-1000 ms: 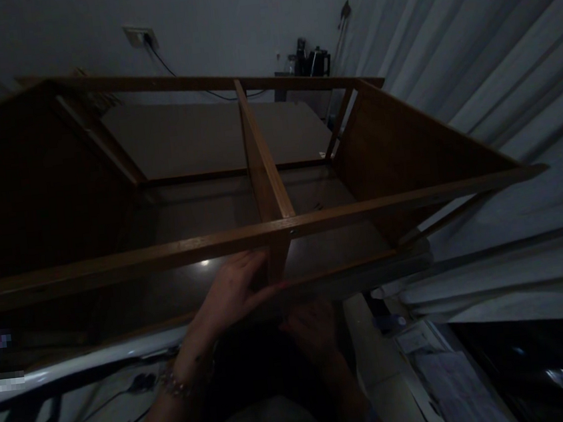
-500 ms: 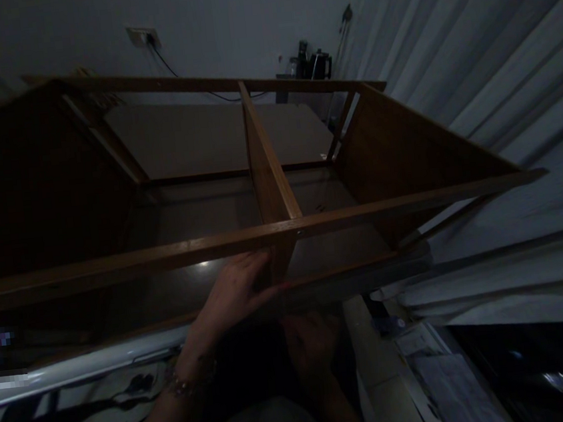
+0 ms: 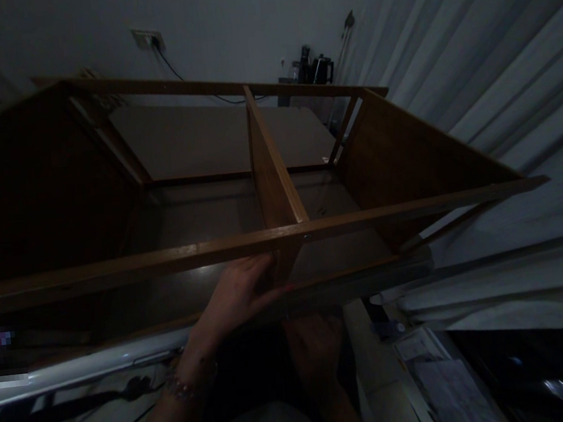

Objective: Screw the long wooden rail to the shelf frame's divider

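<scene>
A brown wooden cabinet frame point(image 3: 392, 209) lies on its side in front of me, with an upright divider point(image 3: 270, 172) in the middle. My left hand point(image 3: 237, 293) reaches under the front rail and its fingers curl round the lower end of the divider. A bracelet shows on that wrist. My right hand point(image 3: 315, 342) hangs lower, in deep shadow below the cabinet's near edge; its fingers are too dark to read. The room is very dim.
Grey curtains point(image 3: 488, 68) fill the right side. A wall socket with a cable point(image 3: 147, 38) and a small table with a kettle point(image 3: 314, 70) stand behind the cabinet. Papers point(image 3: 440, 375) lie on the floor at right, and cables point(image 3: 124, 392) at left.
The view has shifted slightly, with the cabinet sitting a little lower in the picture. My left hand keeps its hold on the divider. My right hand has sunk lower into shadow.
</scene>
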Demonstrator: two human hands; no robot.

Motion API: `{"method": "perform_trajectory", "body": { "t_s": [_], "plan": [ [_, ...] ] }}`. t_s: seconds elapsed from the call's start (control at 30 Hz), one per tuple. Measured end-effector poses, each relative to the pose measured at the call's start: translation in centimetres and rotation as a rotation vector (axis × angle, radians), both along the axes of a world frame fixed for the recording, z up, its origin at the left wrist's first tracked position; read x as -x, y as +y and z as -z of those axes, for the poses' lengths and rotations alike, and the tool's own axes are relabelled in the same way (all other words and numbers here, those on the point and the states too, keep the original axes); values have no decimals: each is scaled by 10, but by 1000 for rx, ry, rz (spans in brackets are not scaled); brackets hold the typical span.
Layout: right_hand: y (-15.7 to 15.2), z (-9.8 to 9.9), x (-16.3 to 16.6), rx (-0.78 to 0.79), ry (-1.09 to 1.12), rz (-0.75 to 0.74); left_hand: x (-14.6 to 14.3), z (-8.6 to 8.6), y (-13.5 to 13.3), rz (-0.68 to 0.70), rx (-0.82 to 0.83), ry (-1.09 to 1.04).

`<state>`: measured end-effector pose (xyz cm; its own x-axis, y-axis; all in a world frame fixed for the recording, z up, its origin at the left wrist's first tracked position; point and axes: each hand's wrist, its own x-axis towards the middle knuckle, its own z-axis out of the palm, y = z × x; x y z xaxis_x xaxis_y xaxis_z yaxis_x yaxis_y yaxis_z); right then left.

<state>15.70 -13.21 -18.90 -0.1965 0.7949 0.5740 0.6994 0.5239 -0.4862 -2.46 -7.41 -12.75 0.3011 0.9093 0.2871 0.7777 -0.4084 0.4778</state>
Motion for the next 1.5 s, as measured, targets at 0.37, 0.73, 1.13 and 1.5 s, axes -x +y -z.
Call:
{"method": "perform_trajectory", "body": {
  "t_s": [0.37, 0.73, 1.13, 1.5],
  "plan": [
    [-16, 21, 28, 1025, 970, -9, -1, 0, 0, -11, -5, -23],
    [-10, 24, 26, 463, 751, 41, -1, 0, 0, -10, -20, -19],
    [14, 12, -14, -6, 94, -338, -1, 1, 0, -15, -27, -21],
    [10, 12, -4, -80, 19, -281, 0, 0, 0, 9, -51, -19]
  ]
}}
